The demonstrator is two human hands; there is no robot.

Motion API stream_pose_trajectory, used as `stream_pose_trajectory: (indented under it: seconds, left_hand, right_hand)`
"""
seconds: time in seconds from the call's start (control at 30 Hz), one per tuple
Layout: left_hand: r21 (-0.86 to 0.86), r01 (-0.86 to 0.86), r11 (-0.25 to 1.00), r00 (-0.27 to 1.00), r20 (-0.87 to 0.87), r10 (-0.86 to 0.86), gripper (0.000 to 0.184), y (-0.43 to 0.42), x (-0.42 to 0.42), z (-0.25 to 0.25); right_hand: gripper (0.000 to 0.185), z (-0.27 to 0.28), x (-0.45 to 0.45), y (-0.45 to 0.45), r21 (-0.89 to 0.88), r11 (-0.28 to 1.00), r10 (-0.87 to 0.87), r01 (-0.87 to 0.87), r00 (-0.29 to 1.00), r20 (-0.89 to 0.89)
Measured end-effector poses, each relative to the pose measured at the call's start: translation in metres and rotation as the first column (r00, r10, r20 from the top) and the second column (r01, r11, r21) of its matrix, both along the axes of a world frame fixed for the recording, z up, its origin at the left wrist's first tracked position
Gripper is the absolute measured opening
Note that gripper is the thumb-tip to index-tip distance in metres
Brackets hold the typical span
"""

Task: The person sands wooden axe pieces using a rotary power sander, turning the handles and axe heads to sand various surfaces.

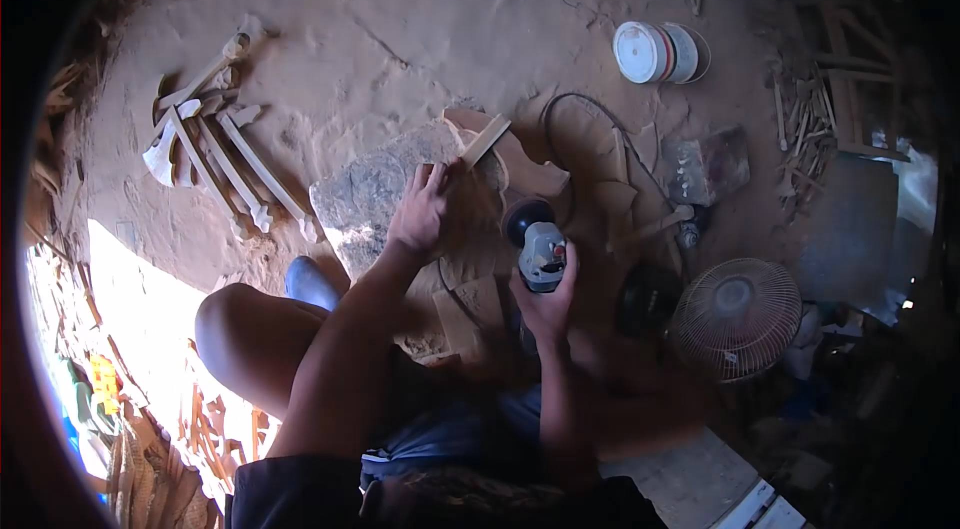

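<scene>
My right hand [548, 304] is wrapped around the body of a grey angle grinder [543, 257]. The grinder's dark round disc [524, 217] faces away from me, close to a curved wooden piece [525, 169]. My left hand [420, 207] has its fingers curled at the near end of a pale wooden strip [487, 141], which crosses the curved wood. Its fingertips are partly hidden, but they seem to grip the strip. Under the left hand lies a worn, flat grey slab [365, 191] on the ground.
Several carved wooden legs [225, 154] lie on the dusty floor at left. A lidded white bucket [640, 52] stands at the upper right, and a fan [735, 319] is at my right. A dark cable [600, 104] loops beyond the grinder. Wood scraps [800, 129] are heaped at far right.
</scene>
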State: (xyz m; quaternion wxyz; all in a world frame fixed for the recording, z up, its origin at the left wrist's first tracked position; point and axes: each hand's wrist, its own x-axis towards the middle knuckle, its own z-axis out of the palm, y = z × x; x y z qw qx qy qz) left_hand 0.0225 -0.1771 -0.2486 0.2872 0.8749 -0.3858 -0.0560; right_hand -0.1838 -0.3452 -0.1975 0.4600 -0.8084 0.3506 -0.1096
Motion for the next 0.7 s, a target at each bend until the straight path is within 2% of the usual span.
stream_pose_trajectory:
  seconds: [0.13,0.23,0.3,0.4,0.47,0.57,0.67,0.7]
  left_hand:
    - [0.026,-0.011,1.0,0.999,0.034,0.01,0.065,0.002,-0.002,-0.009]
    - [0.039,-0.026,0.999,1.0,0.017,0.026,0.062,0.0,-0.002,-0.002]
    - [0.091,-0.005,0.996,1.0,0.01,0.004,0.067,0.0,-0.002,-0.007]
    - [0.149,0.006,0.989,1.0,0.015,-0.009,0.069,0.002,-0.004,-0.019]
    - [0.167,0.016,0.986,0.998,0.055,-0.025,0.068,0.004,-0.002,-0.028]
    - [0.112,-0.036,0.993,0.989,0.147,0.02,0.064,-0.005,-0.004,-0.01]
    - [0.188,-0.061,0.98,0.979,0.202,0.022,0.064,-0.005,-0.007,-0.013]
    - [0.226,-0.052,0.973,0.988,0.151,0.018,0.064,-0.004,-0.008,-0.016]
  right_hand:
    - [0.091,-0.007,0.0,-0.005,-0.136,0.989,0.07,-0.066,0.997,0.028]
    - [0.09,0.003,0.008,-0.01,-0.157,0.987,0.03,-0.035,0.999,-0.033]
    - [0.09,0.0,0.013,-0.019,-0.23,0.973,-0.006,-0.003,0.999,-0.039]
    - [0.09,0.002,0.014,-0.026,-0.149,0.985,-0.095,0.09,0.995,-0.024]
    - [0.089,0.0,0.014,-0.027,0.048,0.984,-0.171,0.169,0.983,0.061]
    - [0.089,0.002,0.004,-0.022,-0.135,0.99,0.044,-0.036,0.997,0.057]
    - [0.09,0.007,0.006,-0.013,-0.123,0.985,0.121,-0.122,0.993,-0.015]
    - [0.087,0.013,0.013,-0.011,-0.103,0.988,0.115,-0.116,0.993,-0.014]
